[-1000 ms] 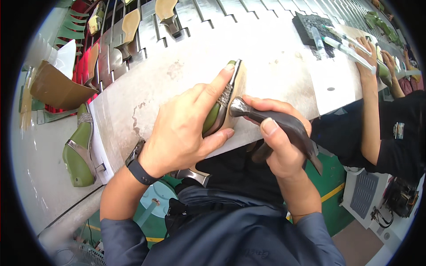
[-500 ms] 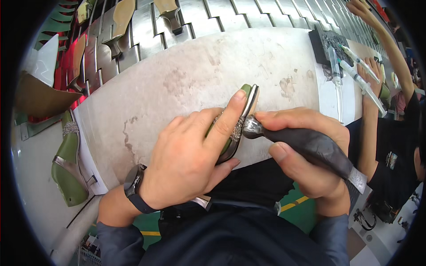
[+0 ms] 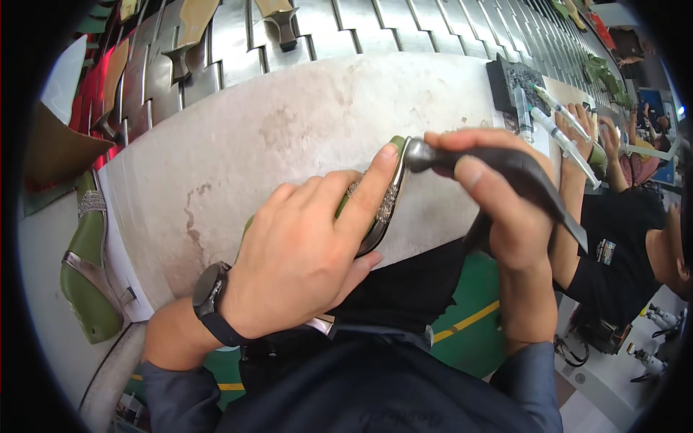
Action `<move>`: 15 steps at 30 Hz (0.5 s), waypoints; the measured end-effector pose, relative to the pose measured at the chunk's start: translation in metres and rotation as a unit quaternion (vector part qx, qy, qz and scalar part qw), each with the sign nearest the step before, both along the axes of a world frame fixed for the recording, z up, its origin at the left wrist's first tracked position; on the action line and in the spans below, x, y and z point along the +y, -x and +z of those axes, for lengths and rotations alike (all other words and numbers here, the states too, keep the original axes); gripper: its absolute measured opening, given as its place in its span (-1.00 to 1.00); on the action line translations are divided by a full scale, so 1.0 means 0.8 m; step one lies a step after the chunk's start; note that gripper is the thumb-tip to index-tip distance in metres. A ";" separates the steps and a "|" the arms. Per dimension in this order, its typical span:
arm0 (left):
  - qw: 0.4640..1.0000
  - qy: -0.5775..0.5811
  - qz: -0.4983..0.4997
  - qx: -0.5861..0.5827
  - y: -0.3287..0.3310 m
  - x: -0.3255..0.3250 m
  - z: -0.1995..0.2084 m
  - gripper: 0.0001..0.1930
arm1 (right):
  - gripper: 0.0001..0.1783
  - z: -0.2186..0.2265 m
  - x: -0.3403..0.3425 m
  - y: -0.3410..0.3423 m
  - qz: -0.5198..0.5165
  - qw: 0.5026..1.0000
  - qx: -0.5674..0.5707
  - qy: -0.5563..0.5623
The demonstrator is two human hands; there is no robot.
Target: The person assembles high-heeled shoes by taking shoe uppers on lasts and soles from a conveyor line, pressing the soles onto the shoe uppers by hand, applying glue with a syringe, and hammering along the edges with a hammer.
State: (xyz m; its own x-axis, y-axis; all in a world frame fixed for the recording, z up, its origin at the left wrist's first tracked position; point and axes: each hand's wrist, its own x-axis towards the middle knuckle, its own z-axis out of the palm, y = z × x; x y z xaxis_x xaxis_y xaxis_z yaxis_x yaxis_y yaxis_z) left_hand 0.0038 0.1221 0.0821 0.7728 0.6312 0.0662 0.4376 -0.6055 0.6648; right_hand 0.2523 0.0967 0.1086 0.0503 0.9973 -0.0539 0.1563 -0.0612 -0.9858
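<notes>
My left hand (image 3: 296, 252), a dark watch on its wrist, is wrapped over a green shoe (image 3: 393, 193) with a glittering strap and a shiny edge, pressing it down at the worktop's near side. Its forefinger lies along the shoe towards the narrow far tip; much of the shoe is hidden under the palm. In my right hand (image 3: 516, 216) is a shoemaker's hammer (image 3: 530, 173), dark-bodied, with a rounded metal face and a flat flared other end. That face is against or very close to the shoe's edge near the tip; contact cannot be made out.
Another green shoe (image 3: 90, 289) lies at the left. Tan sole-and-heel pieces (image 3: 195, 25) rest on the metal slat conveyor (image 3: 390, 36) beyond the pale worktop (image 3: 238, 144). Syringes (image 3: 563, 141) lie by a black block (image 3: 516, 79) at right, near a co-worker's arm (image 3: 574, 191).
My right hand has moved the hammer away from me along the shoe's edge, from the glittering strap to near the tip. My left hand keeps its hold. The view has shifted slightly.
</notes>
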 end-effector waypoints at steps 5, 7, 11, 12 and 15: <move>1.000 -0.001 0.011 -0.011 0.001 -0.005 -0.005 0.18 | -0.71 0.022 -0.036 0.016 0.087 0.995 -0.050 0.022; 1.000 -0.008 0.014 -0.018 0.002 -0.006 -0.007 0.18 | -0.70 0.018 -0.039 0.020 0.124 0.984 -0.114 -0.064; 0.999 -0.016 0.022 -0.021 0.005 -0.007 -0.009 0.15 | -0.63 0.015 -0.057 0.041 0.154 0.938 -0.256 -0.179; 0.999 -0.014 0.023 -0.020 0.005 -0.008 -0.010 0.13 | -0.61 0.009 -0.067 0.048 0.136 0.932 -0.265 -0.208; 0.999 -0.016 0.026 -0.038 0.004 -0.010 -0.015 0.12 | -0.63 -0.011 -0.093 0.070 0.091 0.913 -0.305 -0.255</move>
State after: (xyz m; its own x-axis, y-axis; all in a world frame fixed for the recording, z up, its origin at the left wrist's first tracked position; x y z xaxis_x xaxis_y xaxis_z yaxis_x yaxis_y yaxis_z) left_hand 0.0006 0.1142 0.0705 0.7306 0.6675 0.1437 0.4185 -0.6041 0.6781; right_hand 0.1963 0.0222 0.0998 -0.2538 0.8793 0.4030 0.6477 0.4639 -0.6044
